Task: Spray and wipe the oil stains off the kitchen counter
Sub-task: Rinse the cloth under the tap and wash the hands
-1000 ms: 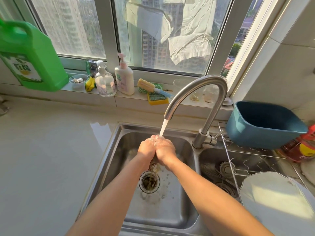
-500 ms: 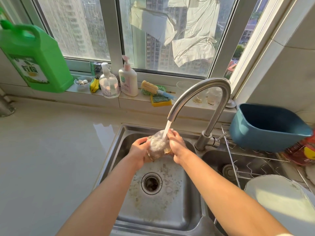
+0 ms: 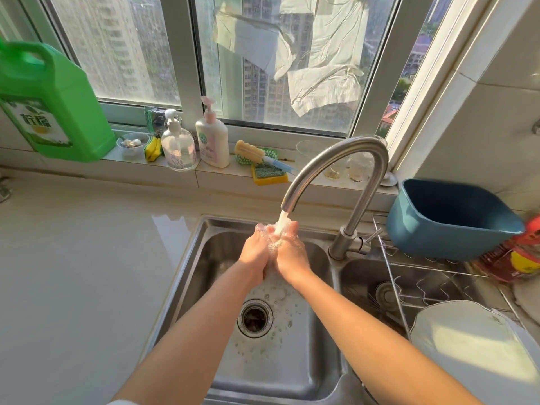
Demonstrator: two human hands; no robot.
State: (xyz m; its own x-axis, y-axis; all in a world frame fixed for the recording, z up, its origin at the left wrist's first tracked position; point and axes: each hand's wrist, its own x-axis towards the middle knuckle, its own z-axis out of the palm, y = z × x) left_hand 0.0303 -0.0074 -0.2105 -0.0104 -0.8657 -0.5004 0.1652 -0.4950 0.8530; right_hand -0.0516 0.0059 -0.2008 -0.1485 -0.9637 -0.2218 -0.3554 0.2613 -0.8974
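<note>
Where half a second ago the cloth showed bunched between them, both hands, left hand point(image 3: 255, 252) and right hand point(image 3: 290, 254), now press fingers tight together around it under the tap point(image 3: 336, 159), likely a rinse-and-wring before more counter point(image 3: 87, 258) wiping.

On the windowsill we see a big green plastic jug point(image 3: 55, 103), a clear glass pump bottle point(image 3: 178, 146) just beside a white pump bottle with a pink top point(image 3: 212, 140), and a yellow-and-green sponge point(image 3: 269, 174); a blue plastic basin point(image 3: 450, 219) sits tilted on the wire dish rack point(image 3: 409, 276)

Bench point(image 3: 87, 273) lies bare at nine o'clock; faucet point(image 3: 344, 182) arches at twelve, rack point(image 3: 409, 276) crowds three o'clock
</note>
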